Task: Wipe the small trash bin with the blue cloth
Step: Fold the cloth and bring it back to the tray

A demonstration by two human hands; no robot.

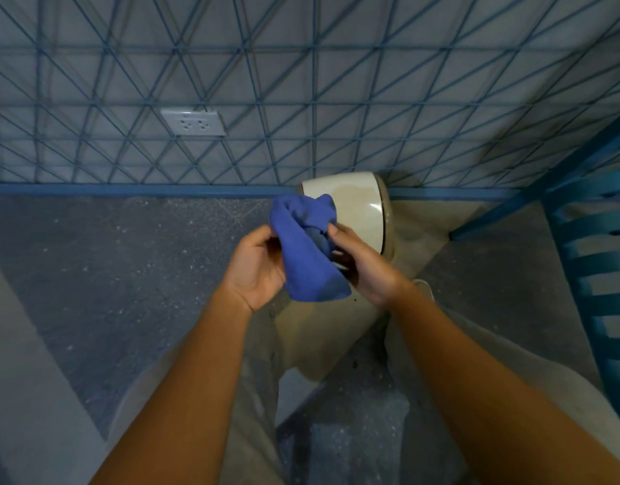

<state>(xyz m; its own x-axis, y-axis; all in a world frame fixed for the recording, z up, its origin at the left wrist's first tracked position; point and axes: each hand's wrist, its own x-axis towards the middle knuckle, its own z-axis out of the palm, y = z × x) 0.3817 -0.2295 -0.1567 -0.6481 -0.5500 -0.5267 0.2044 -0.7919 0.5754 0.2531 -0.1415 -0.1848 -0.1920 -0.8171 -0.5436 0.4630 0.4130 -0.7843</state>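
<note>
A small cream-coloured trash bin stands on the floor against the wall, just beyond my hands. The blue cloth is bunched up between both hands, in front of the bin's near left side. My left hand grips the cloth's left edge with curled fingers. My right hand pinches its right side with thumb and fingers. The lower part of the bin is hidden behind the cloth and my right hand.
A wall with blue diagonal grid lines rises behind the bin, with a white power outlet at the left. A blue slatted chair stands at the right. My knees in beige trousers sit below the hands on speckled grey floor.
</note>
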